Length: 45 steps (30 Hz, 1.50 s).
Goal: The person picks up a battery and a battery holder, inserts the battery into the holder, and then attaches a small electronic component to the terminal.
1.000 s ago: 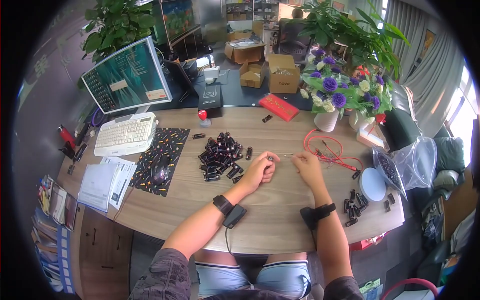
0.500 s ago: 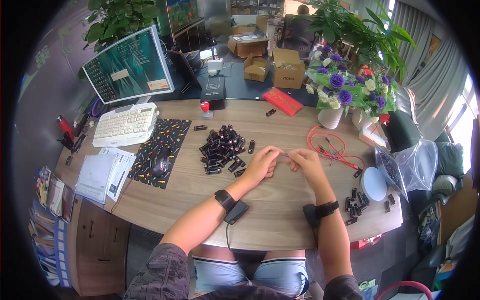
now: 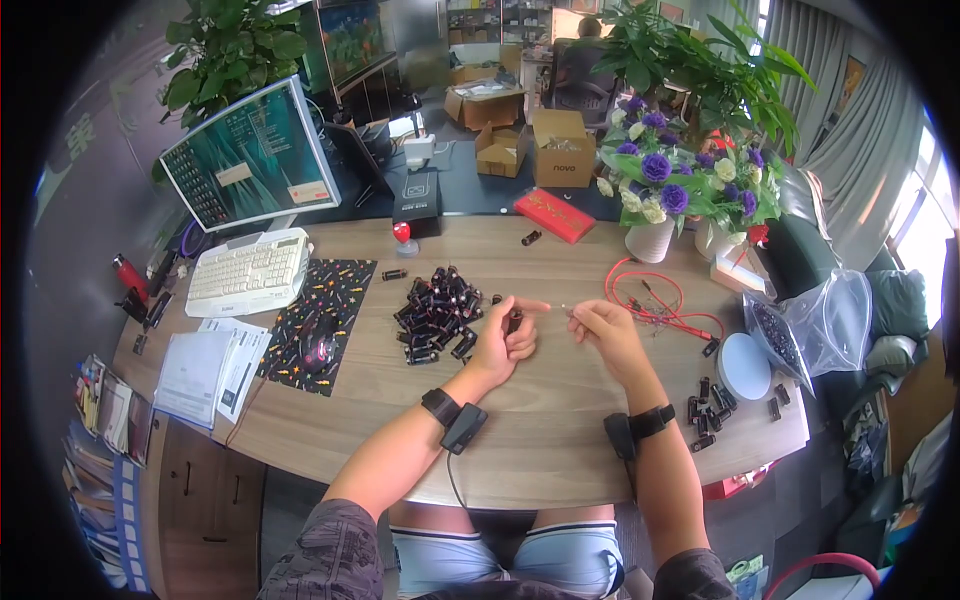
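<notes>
My left hand (image 3: 503, 345) is at the middle of the desk, its fingers curled around a small black cylinder (image 3: 515, 320). Its index finger stretches out toward my right hand (image 3: 608, 335). The right thumb and fingers are pinched on a small thin shiny piece (image 3: 564, 308), whose exact kind is too small to make out. A gap separates the two hands. Just left of my left hand lies a pile of black cylinders (image 3: 437, 310) with reddish markings. Beyond my right hand are a red cable (image 3: 660, 262) and a tangle of small thin pieces (image 3: 660, 316).
A second group of black cylinders (image 3: 712, 408) lies at the right, near a round pale lid (image 3: 744, 367) and a clear plastic bag (image 3: 835, 315). A keyboard (image 3: 248, 270), patterned mat (image 3: 325, 290) and papers (image 3: 200, 362) occupy the left. Flower pots (image 3: 652, 242) stand behind.
My hands have moved apart from where they met at the fingertips. The left index finger is now extended, and the black cylinder shows in that hand. The view has shifted slightly.
</notes>
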Motion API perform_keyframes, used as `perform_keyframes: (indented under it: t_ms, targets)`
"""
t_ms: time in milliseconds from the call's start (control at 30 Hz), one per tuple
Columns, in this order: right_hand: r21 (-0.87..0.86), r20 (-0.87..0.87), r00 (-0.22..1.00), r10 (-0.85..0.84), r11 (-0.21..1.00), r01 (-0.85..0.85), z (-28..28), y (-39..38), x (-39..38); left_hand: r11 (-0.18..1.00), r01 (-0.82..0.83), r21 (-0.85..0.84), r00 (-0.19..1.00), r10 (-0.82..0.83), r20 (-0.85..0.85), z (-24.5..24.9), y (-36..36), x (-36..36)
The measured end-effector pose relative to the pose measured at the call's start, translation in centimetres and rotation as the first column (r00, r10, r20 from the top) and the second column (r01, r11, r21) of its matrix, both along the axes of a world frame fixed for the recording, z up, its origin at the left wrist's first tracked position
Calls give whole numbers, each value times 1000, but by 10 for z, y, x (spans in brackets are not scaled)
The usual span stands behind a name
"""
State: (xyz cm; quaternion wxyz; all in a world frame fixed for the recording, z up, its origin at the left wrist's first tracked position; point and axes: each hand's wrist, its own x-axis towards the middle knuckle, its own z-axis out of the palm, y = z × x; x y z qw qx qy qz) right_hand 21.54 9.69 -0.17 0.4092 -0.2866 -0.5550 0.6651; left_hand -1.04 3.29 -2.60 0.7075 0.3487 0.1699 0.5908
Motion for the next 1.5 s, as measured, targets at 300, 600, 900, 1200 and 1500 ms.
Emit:
perform_keyframes:
  t_ms: [300, 600, 900, 1200, 1500]
  targets:
    - [3, -102, 979, 178, 984, -179, -1, -7, -5, 986, -166, -31, 968, 157, -194, -1, 2, 8]
    - [18, -99, 986, 131, 991, -130, 0, -12, -14, 997, -77, -11, 978, 74, -197, 0, 0, 11]
    - [40, -48, 986, 157, 987, -155, 1, -15, -14, 1000, 7, -18, 982, -11, -189, 5, -1, 8]
    - [59, 54, 994, 94, 993, -97, 4, -12, -9, 987, -148, 66, 928, 162, -336, 8, -7, 15]
    - [-95, -81, 986, 143, 984, -151, 20, -14, -4, 809, -371, 456, 681, 571, -458, -4, -1, 20]
